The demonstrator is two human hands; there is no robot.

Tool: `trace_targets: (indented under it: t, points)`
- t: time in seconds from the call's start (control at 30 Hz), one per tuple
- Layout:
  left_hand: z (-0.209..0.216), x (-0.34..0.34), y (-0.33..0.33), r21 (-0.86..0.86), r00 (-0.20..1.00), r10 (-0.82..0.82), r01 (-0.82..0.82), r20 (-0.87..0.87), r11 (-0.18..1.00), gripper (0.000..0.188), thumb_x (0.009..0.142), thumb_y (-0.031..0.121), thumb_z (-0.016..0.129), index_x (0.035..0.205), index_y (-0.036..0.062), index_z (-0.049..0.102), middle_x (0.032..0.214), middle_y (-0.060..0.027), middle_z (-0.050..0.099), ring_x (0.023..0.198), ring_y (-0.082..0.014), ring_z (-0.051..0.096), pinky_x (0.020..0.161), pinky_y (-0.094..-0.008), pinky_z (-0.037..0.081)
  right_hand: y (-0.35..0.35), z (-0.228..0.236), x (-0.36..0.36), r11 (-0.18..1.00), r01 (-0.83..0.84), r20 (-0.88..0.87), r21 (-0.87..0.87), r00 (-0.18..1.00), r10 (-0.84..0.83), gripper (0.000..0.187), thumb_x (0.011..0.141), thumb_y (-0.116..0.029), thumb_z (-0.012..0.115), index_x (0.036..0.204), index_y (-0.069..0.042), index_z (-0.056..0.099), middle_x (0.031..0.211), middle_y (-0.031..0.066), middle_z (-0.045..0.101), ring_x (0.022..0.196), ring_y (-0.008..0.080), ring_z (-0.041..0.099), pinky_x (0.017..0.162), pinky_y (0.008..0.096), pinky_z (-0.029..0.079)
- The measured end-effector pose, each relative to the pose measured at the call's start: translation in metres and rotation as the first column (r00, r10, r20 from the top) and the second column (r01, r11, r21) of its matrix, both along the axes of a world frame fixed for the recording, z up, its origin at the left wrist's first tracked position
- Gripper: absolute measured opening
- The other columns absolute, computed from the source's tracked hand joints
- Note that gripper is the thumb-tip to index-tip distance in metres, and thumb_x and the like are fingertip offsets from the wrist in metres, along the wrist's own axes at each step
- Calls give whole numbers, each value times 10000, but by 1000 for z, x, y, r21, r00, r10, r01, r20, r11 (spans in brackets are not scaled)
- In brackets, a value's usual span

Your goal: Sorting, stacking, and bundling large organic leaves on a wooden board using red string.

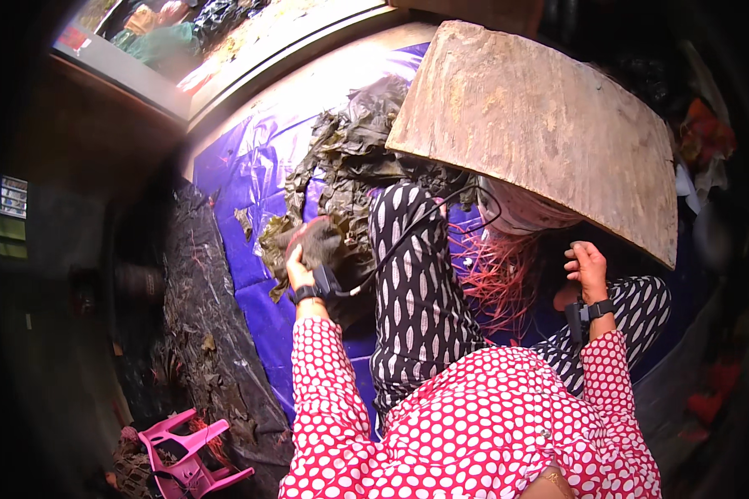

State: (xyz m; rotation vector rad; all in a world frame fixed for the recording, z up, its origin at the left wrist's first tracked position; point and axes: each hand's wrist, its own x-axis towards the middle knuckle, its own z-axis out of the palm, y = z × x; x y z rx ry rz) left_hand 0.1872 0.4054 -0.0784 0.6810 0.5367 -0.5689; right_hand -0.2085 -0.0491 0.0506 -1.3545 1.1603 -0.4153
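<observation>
My left hand (300, 268) is closed around the edge of a grey-brown, rounded thing (322, 241) with a reddish rim, whose kind I cannot make out. It is held over a heap of dark greenish-brown, crumpled, leaf-like sheets (341, 170). My right hand (588, 268) is raised by the near right edge of a large wooden board (541, 116), apart from it. The fingers there are curled in, and anything between them is too small to see. Beneath the board, between my legs, lies a tangle of thin red strands (501, 279).
A shiny blue-purple sheet (254, 241) covers the floor under the heap. To its left runs a black plastic sheet (204, 308). A pink plastic stool (187, 457) lies at the lower left. A dark cable (408, 233) crosses my left knee. A bright doorway opens at the upper left.
</observation>
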Motion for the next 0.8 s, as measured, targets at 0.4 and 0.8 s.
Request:
trace_targets:
  t: [0.4, 0.8]
  points:
    - [27, 6, 29, 541, 998, 42, -60, 45, 839, 210, 872, 248, 577, 1031, 114, 548, 963, -16, 596, 1006, -209, 581, 810, -427, 470, 19, -5, 5, 996, -87, 56, -20, 995, 88, 175, 911, -205, 560, 949, -49, 630, 813, 58, 678, 565, 114, 627, 435, 229, 471]
    - [503, 191, -202, 455, -43, -488, -298, 872, 839, 336, 915, 232, 522, 1155, 16, 613, 1113, -104, 660, 1069, -215, 631, 886, -344, 487, 3, 30, 8, 963, -250, 163, -99, 951, 263, 218, 927, -242, 574, 985, -41, 635, 840, 50, 685, 609, 96, 636, 465, 217, 470]
